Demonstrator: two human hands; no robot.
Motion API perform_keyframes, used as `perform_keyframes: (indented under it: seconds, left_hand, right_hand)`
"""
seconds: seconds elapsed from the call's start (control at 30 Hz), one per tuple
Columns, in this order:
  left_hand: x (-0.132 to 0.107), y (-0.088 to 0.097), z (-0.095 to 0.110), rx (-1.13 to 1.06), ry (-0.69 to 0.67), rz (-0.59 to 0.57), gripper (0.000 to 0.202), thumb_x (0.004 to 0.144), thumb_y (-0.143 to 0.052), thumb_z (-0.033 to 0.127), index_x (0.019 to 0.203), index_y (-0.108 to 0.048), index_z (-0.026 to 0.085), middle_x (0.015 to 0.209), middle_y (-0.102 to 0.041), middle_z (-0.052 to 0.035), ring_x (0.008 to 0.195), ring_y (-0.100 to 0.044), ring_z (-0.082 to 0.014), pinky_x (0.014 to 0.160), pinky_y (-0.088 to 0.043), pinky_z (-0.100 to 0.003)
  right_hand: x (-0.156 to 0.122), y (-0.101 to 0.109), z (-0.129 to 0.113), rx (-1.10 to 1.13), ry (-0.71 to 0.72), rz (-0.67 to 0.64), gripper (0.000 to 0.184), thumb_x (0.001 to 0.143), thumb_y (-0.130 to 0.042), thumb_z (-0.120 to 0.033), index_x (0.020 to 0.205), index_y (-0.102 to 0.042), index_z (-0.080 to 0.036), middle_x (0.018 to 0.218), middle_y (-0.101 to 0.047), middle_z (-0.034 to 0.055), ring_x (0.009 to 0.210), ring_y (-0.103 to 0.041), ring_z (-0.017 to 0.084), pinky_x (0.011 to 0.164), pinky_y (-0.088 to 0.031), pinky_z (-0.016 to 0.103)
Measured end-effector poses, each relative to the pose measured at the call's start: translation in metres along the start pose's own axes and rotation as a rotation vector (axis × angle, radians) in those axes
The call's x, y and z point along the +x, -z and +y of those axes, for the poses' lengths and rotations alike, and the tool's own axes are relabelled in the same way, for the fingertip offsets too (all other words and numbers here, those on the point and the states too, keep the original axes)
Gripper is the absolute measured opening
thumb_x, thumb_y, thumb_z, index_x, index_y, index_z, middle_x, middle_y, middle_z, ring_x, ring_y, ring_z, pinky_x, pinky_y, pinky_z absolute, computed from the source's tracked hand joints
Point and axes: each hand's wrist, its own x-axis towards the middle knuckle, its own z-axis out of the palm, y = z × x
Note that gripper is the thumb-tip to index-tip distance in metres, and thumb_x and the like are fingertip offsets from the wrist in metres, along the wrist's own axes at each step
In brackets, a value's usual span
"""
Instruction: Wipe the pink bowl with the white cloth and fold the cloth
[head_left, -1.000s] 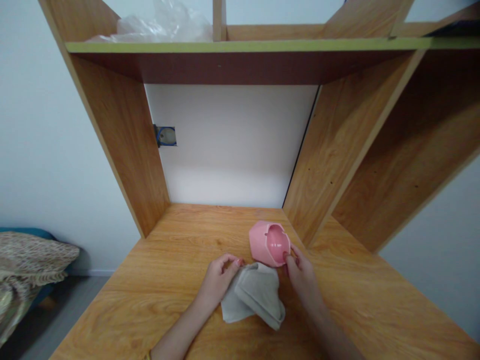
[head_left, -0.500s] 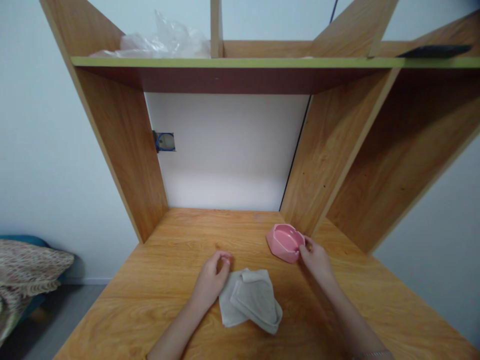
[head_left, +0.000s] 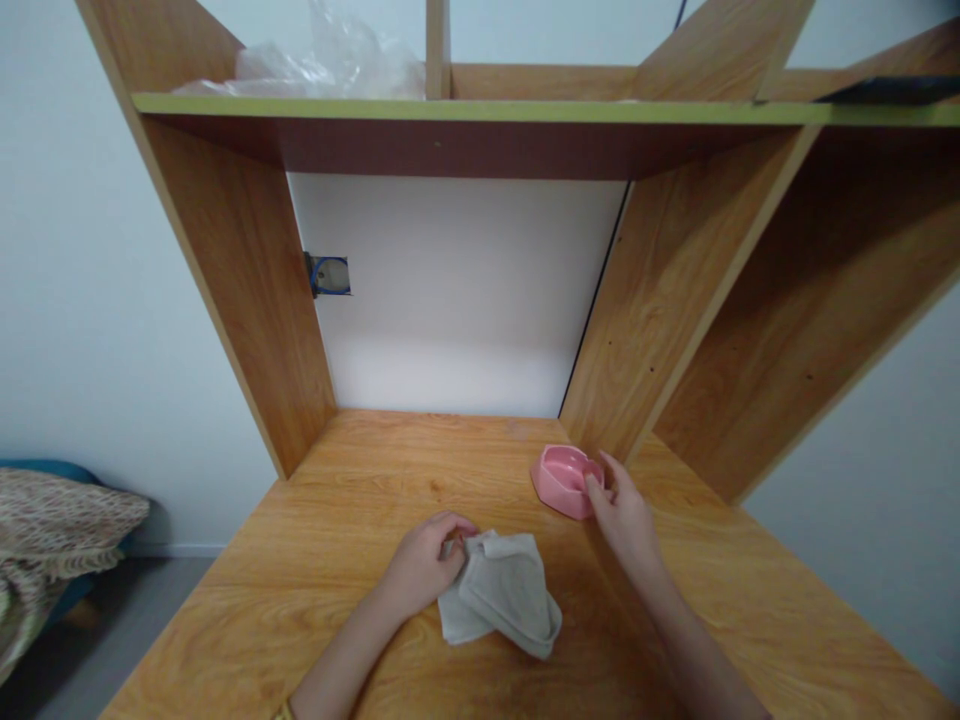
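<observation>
A pink bowl-like dish stands upright on the wooden desk near the right upright panel. My right hand is beside it, thumb touching its rim, fingers loosely apart. A folded grey cloth lies on the desk in front of me. My left hand is curled at the cloth's left corner, its fingertips pinching the edge.
The desk sits in a wooden shelving unit with side panels and a green-edged shelf overhead holding clear plastic. A wall socket is at the back left. A bed with a patterned blanket is at the far left.
The pink dish went from tilted above the cloth to standing on the desk at the right. My right hand loosened from it. My left hand closed on the cloth's corner.
</observation>
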Motion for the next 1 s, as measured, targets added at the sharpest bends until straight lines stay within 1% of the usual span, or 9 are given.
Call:
perform_keyframes:
  seconds: [0.07, 0.2, 0.27, 0.33, 0.53, 0.7, 0.77, 0.83, 1.0]
  left_hand:
    - [0.000, 0.003, -0.002, 0.058, 0.001, 0.007, 0.029, 0.069, -0.042, 0.009, 0.091, -0.059, 0.019, 0.094, -0.062, -0.0030, 0.089, -0.055, -0.0175, 0.078, -0.040, -0.025]
    - [-0.001, 0.010, -0.002, 0.198, 0.017, 0.008, 0.021, 0.073, -0.045, 0.016, 0.090, -0.058, 0.020, 0.090, -0.059, -0.0035, 0.084, -0.055, -0.0175, 0.072, -0.040, -0.024]
    - [-0.002, 0.013, -0.002, 0.243, 0.029, -0.030, 0.019, 0.074, -0.047, 0.020, 0.090, -0.057, 0.021, 0.087, -0.057, -0.0028, 0.078, -0.055, -0.0167, 0.067, -0.040, -0.023]
    - [-0.003, 0.015, -0.002, 0.266, 0.041, -0.073, 0.018, 0.072, -0.051, 0.022, 0.089, -0.057, 0.021, 0.085, -0.056, -0.0016, 0.074, -0.054, -0.0158, 0.063, -0.040, -0.022]
    - [-0.003, 0.017, -0.007, 0.279, 0.071, -0.101, 0.018, 0.071, -0.055, 0.023, 0.089, -0.056, 0.023, 0.088, -0.054, -0.0009, 0.073, -0.053, -0.0153, 0.060, -0.039, -0.021]
    - [-0.001, 0.017, -0.008, 0.249, 0.146, 0.006, 0.022, 0.074, -0.054, 0.026, 0.096, -0.057, 0.022, 0.097, -0.054, -0.0032, 0.079, -0.054, -0.0174, 0.069, -0.039, -0.025]
    - [0.000, 0.015, -0.003, 0.126, 0.107, 0.045, 0.022, 0.078, -0.051, 0.031, 0.097, -0.058, 0.021, 0.098, -0.056, -0.0041, 0.087, -0.053, -0.0189, 0.076, -0.038, -0.026]
    - [-0.001, 0.012, 0.004, -0.060, 0.047, 0.019, 0.026, 0.081, -0.046, 0.037, 0.096, -0.059, 0.020, 0.097, -0.059, -0.0047, 0.092, -0.052, -0.0196, 0.080, -0.037, -0.025]
    - [-0.002, 0.003, 0.018, -0.398, 0.037, -0.107, 0.039, 0.082, -0.040, 0.048, 0.087, -0.062, 0.015, 0.081, -0.062, -0.0034, 0.076, -0.054, -0.0174, 0.066, -0.040, -0.022]
  right_hand:
    - [-0.010, 0.001, -0.015, 0.103, 0.066, -0.121, 0.046, 0.077, -0.043, -0.039, 0.115, -0.050, -0.015, 0.081, -0.065, 0.0063, 0.063, -0.058, 0.018, 0.061, -0.045, 0.031]
    - [-0.032, -0.002, -0.043, 0.300, 0.272, -0.436, 0.028, 0.078, -0.045, -0.038, 0.090, -0.064, -0.021, 0.086, -0.064, 0.0051, 0.083, -0.056, 0.019, 0.076, -0.043, 0.033]
    - [-0.040, -0.004, -0.049, 0.315, 0.338, -0.574, 0.025, 0.077, -0.048, -0.038, 0.087, -0.065, -0.023, 0.092, -0.063, 0.0052, 0.091, -0.053, 0.019, 0.083, -0.040, 0.034]
    - [-0.044, -0.006, -0.048, 0.293, 0.361, -0.646, 0.022, 0.077, -0.049, -0.038, 0.085, -0.065, -0.024, 0.096, -0.061, 0.0049, 0.095, -0.050, 0.019, 0.086, -0.038, 0.035]
    - [-0.040, -0.010, -0.034, 0.388, 0.263, -0.540, 0.026, 0.078, -0.047, -0.041, 0.072, -0.062, -0.021, 0.089, -0.060, 0.0046, 0.091, -0.051, 0.019, 0.085, -0.037, 0.034]
    - [-0.040, -0.011, -0.038, 0.547, 0.114, -0.468, 0.028, 0.076, -0.048, -0.045, 0.067, -0.057, -0.020, 0.067, -0.057, -0.0009, 0.068, -0.053, 0.015, 0.064, -0.043, 0.026]
    - [-0.043, -0.013, -0.042, 0.551, 0.106, -0.468, 0.029, 0.076, -0.047, -0.046, 0.066, -0.056, -0.020, 0.063, -0.055, -0.0019, 0.064, -0.052, 0.015, 0.060, -0.042, 0.024]
    - [-0.047, -0.016, -0.045, 0.556, 0.095, -0.481, 0.029, 0.076, -0.047, -0.045, 0.067, -0.057, -0.019, 0.064, -0.057, -0.0014, 0.065, -0.053, 0.015, 0.059, -0.042, 0.024]
    - [-0.053, -0.022, -0.049, 0.551, 0.066, -0.489, 0.030, 0.075, -0.049, -0.047, 0.069, -0.058, -0.019, 0.067, -0.059, -0.0004, 0.066, -0.054, 0.015, 0.059, -0.043, 0.023]
